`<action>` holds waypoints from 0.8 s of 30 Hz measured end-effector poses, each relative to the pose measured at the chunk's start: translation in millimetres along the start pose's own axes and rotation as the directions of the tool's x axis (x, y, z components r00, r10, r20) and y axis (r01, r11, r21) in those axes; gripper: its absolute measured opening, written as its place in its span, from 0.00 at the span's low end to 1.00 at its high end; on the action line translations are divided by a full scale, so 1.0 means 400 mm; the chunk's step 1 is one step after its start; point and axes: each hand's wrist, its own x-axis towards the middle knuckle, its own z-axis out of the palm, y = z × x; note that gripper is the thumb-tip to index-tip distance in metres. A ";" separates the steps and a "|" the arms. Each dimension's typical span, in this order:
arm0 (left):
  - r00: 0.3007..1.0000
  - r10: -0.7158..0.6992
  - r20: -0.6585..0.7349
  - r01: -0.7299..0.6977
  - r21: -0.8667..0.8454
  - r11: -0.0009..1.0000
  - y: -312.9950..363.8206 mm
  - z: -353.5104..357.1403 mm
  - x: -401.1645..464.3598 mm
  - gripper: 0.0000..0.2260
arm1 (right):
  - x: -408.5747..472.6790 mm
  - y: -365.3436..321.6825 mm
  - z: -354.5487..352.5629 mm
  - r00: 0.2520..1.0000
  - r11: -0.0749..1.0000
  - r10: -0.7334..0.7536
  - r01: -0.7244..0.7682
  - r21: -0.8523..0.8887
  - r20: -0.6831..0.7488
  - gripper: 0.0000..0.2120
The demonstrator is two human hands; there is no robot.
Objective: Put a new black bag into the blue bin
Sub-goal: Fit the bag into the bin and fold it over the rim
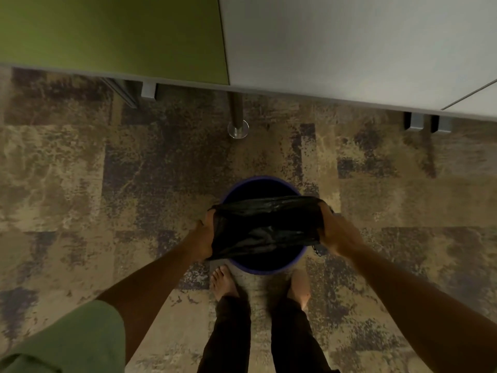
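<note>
A round blue bin [265,268] stands upright on the carpet just in front of my bare feet. A black plastic bag [266,227] is stretched flat across the middle of its mouth. My left hand [205,236] grips the bag's left edge at the bin's left side. My right hand [334,232] grips the bag's right edge at the bin's right side. The bin's dark inside shows beyond the bag and in a thin strip on the near side.
A desk with a green panel [113,36] and a white top [349,44] spans the far side, its edge overhanging the carpet. A metal desk leg [238,122] stands on the floor straight beyond the bin. Patterned carpet lies all around.
</note>
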 end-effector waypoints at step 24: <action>0.989 0.055 0.136 -0.091 0.270 0.959 -0.092 -0.006 0.363 0.41 | 0.407 0.056 0.028 0.971 0.955 0.036 -0.103 0.279 0.236 0.29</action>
